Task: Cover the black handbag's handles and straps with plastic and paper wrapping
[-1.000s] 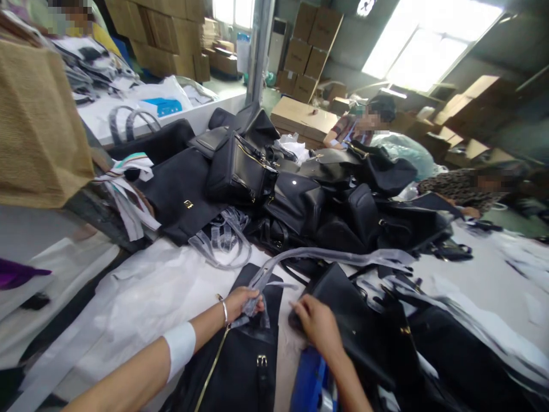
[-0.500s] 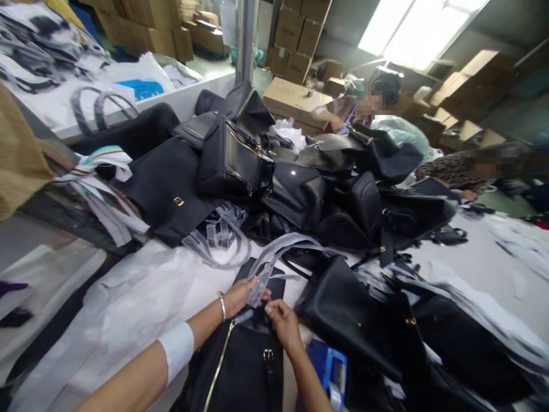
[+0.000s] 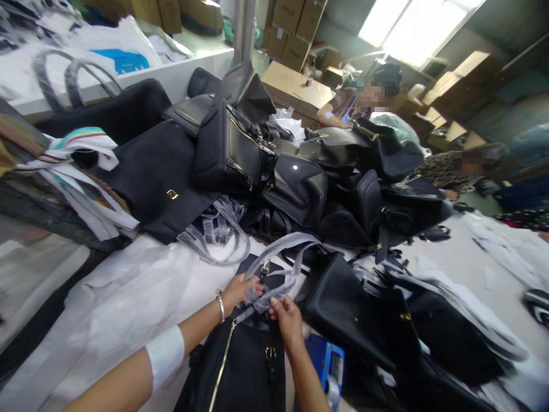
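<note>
In front of me lies a black bag with a gold zipper and a small gold buckle. At its top edge my left hand is closed on a strap wrapped in clear plastic. My right hand pinches the same plastic-wrapped strap a little to the right, thumb and fingertips together. The strap loops up and away above both hands. A gold-coloured buckle shows on black material just beyond my left hand. My fingers partly hide the place where the strap meets the bag.
Black bags are heaped across the table behind my hands, and more black bags lie to the right. White sheeting covers the left side. A blue tape dispenser-like object sits by my right forearm. Two people work across the table.
My right hand has closed on the wrapped strap, which now forms a wider loop to the right. My left hand keeps its hold. The view has shifted slightly.
</note>
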The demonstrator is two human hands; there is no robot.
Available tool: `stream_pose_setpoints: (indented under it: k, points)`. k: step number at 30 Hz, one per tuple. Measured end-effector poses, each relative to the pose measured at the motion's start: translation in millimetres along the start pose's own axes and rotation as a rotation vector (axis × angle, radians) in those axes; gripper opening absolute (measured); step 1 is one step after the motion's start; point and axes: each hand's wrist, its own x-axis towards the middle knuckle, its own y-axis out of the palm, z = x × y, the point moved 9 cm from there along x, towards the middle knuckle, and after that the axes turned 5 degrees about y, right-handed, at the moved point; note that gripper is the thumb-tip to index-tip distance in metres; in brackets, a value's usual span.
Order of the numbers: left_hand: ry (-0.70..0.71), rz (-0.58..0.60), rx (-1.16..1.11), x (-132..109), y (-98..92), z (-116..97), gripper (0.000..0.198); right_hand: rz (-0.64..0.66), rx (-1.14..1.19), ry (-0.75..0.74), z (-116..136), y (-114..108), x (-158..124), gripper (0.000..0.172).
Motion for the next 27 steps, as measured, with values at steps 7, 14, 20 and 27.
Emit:
stream_pose_setpoints:
  k: [7,14,20,27]
  points:
    - [0.115,-0.078,0.254,9,-5.6,-2,0.029,-0.023,-0.215,-0.142,27,0,-24,0.021]
    - [0.136,0.066,0.423,35,47.4,-16,0.034,-0.035,-0.457,-0.318,29,19,-30,0.014]
    - [0.174,0.087,0.538,35,48.6,-28,0.037,-0.04,-0.515,-0.31,17,17,-16,0.013]
    - [0.224,0.01,0.666,-5,3.5,-33,0.026,-0.048,-0.456,-0.28,28,7,-8,0.023]
